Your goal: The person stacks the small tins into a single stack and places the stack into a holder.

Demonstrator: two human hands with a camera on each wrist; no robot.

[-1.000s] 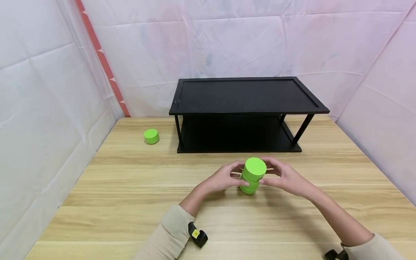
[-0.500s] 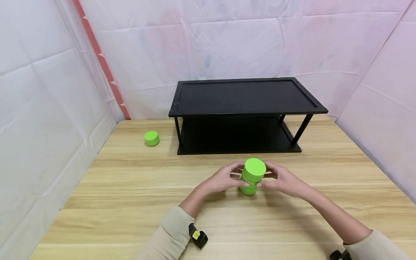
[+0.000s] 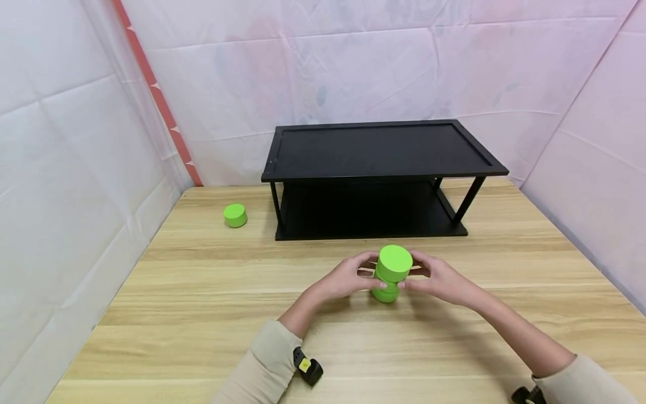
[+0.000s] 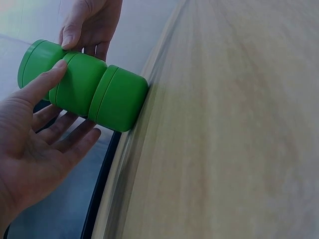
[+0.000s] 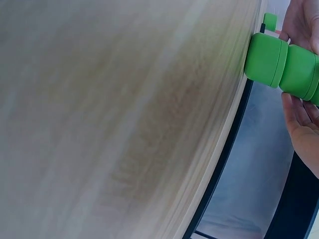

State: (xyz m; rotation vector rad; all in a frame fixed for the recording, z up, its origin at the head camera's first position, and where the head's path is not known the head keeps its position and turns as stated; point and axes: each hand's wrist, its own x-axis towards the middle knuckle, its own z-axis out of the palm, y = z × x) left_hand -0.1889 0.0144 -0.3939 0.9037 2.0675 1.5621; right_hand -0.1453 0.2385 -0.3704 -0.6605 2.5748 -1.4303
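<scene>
Three round green lidded containers [image 3: 395, 264] stand in a stack on the wooden table, the upper part leaning slightly right in the head view. My left hand [image 3: 348, 276] holds the stack from the left, its thumb [image 4: 47, 84] along the side and its fingers behind. From the right, my right hand [image 3: 439, 280] holds it too, thumb in front near the seam below the top container. The bottom container [image 4: 122, 99] touches the table in the left wrist view. In the right wrist view the topmost container is cut off by the frame edge.
A black two-level shelf [image 3: 388, 150] stands behind the hands, its lower board [image 3: 373, 230] on the table. One more green container [image 3: 235, 215] sits at the far left. White cloth walls [image 3: 353, 73] enclose the table [image 3: 166, 314] at the back and sides.
My right hand has shifted slightly down and left on the stack, its thumb now closer to the left thumb. My left hand has barely moved. The shelf and the single container stay put.
</scene>
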